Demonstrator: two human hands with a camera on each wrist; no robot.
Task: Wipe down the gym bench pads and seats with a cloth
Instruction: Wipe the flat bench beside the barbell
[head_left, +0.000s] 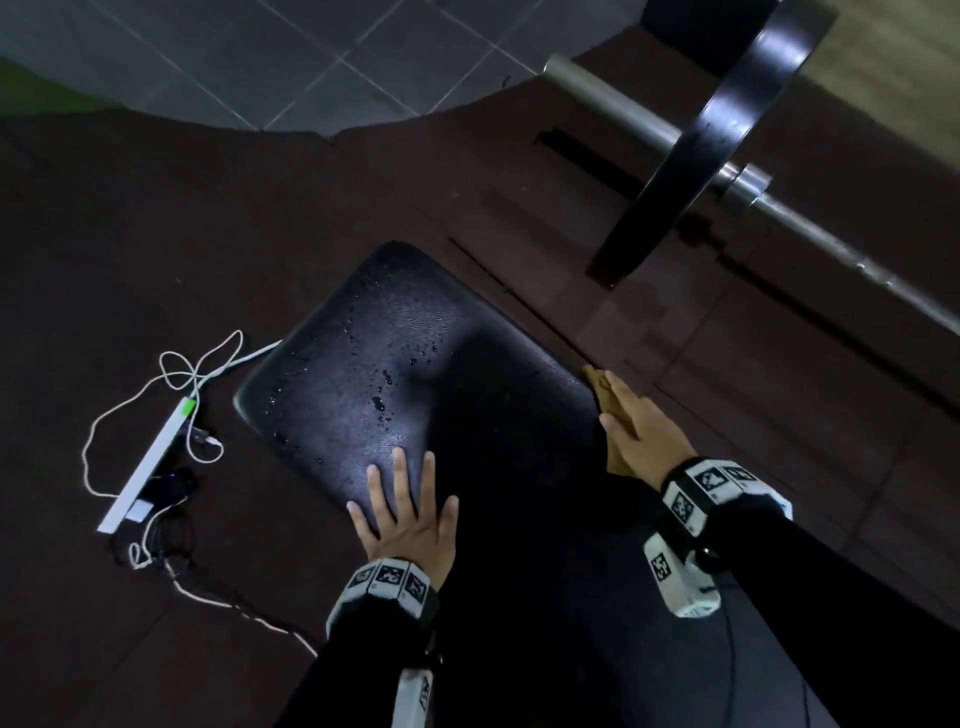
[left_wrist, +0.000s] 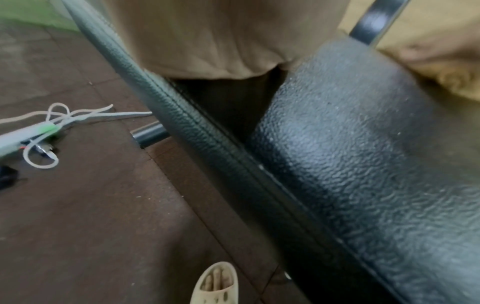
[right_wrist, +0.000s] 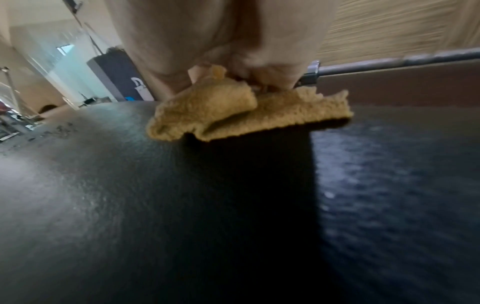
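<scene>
**Cloth at the pad's right edge, left hand flat on the pad**

The left hand (head_left: 402, 512) lay flat on the black bench pad (head_left: 395, 358), fingers straight and spread, holding nothing. The right hand (head_left: 641, 434) sat at the pad's right edge with the tan cloth (head_left: 602, 387) beneath it; the right wrist view showed the cloth (right_wrist: 233, 111) bunched under the fingers and pressed onto the pad (right_wrist: 130, 205), though blur hid how tightly the fingers curled round it.

Only the head view showed water droplets (head_left: 379, 402) on the far half of the pad, a barbell (head_left: 779, 208) with a black plate (head_left: 727, 130) to the right, and a white power strip (head_left: 150, 462) with cords on the floor to the left. The left wrist view alone showed the pad's stitched side seam (left_wrist: 197, 131) and a sandalled foot (left_wrist: 215, 284) on the brown floor (left_wrist: 78, 205). In it the left hand's fingers were cut off at the top edge.
</scene>
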